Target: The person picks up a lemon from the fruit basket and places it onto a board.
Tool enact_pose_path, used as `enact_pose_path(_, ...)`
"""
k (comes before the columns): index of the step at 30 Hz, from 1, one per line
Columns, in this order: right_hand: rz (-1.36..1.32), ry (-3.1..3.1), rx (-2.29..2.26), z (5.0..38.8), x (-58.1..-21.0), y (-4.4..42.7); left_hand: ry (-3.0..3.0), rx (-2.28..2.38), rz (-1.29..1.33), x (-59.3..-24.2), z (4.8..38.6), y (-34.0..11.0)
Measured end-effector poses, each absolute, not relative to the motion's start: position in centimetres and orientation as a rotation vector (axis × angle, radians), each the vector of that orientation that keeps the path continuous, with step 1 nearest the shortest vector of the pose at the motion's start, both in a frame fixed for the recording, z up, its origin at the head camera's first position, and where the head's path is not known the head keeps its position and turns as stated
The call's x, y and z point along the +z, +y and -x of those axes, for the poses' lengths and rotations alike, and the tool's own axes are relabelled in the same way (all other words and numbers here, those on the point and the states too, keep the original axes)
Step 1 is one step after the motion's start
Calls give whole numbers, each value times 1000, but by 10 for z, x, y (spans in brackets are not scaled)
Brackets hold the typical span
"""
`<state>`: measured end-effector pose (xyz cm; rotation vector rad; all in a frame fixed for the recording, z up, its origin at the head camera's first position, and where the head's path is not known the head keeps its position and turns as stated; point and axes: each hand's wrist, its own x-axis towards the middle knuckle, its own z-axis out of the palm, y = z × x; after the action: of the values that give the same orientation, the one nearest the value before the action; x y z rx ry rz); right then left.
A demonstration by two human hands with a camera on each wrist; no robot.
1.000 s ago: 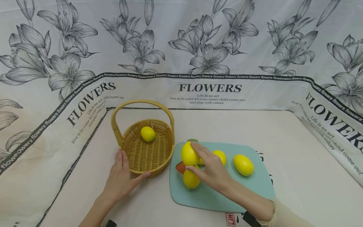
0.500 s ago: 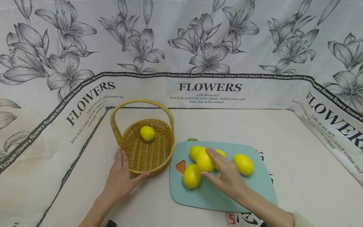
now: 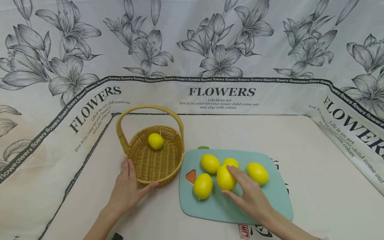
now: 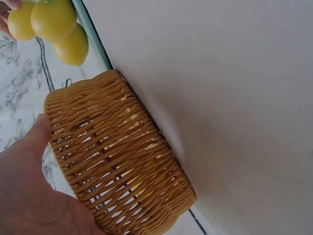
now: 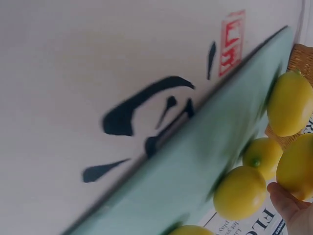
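Note:
In the head view my right hand pinches a lemon between thumb and fingers, over the pale green cutting board. Other lemons lie around it: one back left, one front left, one partly hidden behind, and one at the right. My left hand rests against the near left side of a wicker basket, thumb on its front rim, fingers fairly straight along the side. Inside the basket, toward the back, sits one lemon.
The basket's tall arched handle stands upright. The board has a triangular cutout near its left edge and lies close to the basket. Flower-printed cloth hangs behind and on both sides of the white tabletop.
My right hand and the lemon it holds have moved right and toward me, away from the board's left side, uncovering the back-left lemon. My left hand and the basket stay put.

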<state>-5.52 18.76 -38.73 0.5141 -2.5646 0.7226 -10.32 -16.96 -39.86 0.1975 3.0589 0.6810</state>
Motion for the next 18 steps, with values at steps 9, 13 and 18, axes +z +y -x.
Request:
enact_pose_path(9,-498,-2655,723,46,-405,192,3071,687,-203,-400,104,-170)
enact_pose_path(13,-511,-2668,729,45,-409,192,3077,691,-218,-401,105,-170)
enact_pose_path(18,-521,-2679,706,45,-412,191,3069,694,-212,-400,104,-171)
